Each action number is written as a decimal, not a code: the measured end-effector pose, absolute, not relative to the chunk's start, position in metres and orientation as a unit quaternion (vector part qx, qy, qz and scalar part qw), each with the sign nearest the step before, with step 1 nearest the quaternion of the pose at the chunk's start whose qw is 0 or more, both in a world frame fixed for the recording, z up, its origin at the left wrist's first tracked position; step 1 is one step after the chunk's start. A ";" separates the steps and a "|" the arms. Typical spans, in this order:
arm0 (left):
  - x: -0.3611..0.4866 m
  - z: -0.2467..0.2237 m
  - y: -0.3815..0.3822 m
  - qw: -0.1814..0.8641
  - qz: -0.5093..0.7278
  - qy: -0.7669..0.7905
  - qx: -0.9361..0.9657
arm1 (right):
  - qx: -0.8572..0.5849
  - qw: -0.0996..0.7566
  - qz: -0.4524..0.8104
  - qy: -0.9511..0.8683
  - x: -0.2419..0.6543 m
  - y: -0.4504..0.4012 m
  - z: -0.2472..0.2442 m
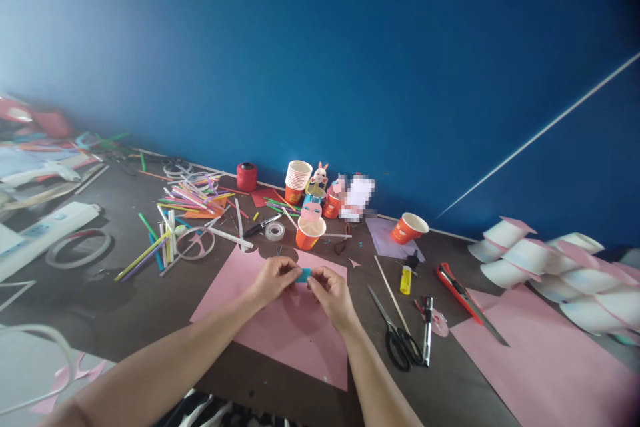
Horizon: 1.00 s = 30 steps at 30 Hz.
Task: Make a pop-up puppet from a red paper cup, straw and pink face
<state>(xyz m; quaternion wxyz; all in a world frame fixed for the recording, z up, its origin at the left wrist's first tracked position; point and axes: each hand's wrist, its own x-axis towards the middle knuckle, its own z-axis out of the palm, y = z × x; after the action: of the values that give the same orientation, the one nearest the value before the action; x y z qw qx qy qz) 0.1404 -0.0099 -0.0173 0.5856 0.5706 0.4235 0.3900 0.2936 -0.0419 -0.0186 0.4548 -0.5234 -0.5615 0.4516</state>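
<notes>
Between my two hands is a small blue piece (303, 275), perhaps paper, pinched at both ends. My left hand (276, 280) has thumb and fingers closed on its left end. On the other end, the fingers of my right hand (331, 290) are closed the same way. Beneath them lies a sheet of pink paper (280, 333) on the dark table. Just beyond the hands stands an orange-red paper cup (310, 233) with a pink cut-out face at its rim. A roll of tape (275, 231) lies to the left of that cup.
Scissors (399, 340), a black-and-silver pen (428, 332) and a red utility knife (470, 301) lie at right, near a yellow lighter-like item (405, 280). Colourful straws (193, 197) spread at left. Stacked cups (299, 180) stand by the blue wall (300, 67); white cup shapes (565, 267) fill the far right.
</notes>
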 end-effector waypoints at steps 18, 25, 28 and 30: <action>0.140 -0.021 -0.011 0.495 0.378 0.418 0.661 | -0.501 0.418 0.420 -0.630 0.295 -0.043 -0.023; 0.140 -0.021 -0.013 0.474 0.365 0.415 0.685 | -0.498 0.403 0.408 -0.650 0.296 -0.042 -0.026; 0.140 -0.020 -0.013 0.466 0.361 0.418 0.691 | -0.503 0.401 0.394 -0.657 0.295 -0.042 -0.025; 0.140 -0.020 -0.014 0.469 0.359 0.410 0.695 | -0.505 0.401 0.384 -0.660 0.294 -0.042 -0.025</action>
<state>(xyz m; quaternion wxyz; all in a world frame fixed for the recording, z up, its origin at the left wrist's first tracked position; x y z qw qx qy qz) 0.1401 -0.0137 -0.0203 0.4688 0.6948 0.4104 0.3593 0.2943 -0.0420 -0.0253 0.4013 -0.5052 -0.6605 0.3841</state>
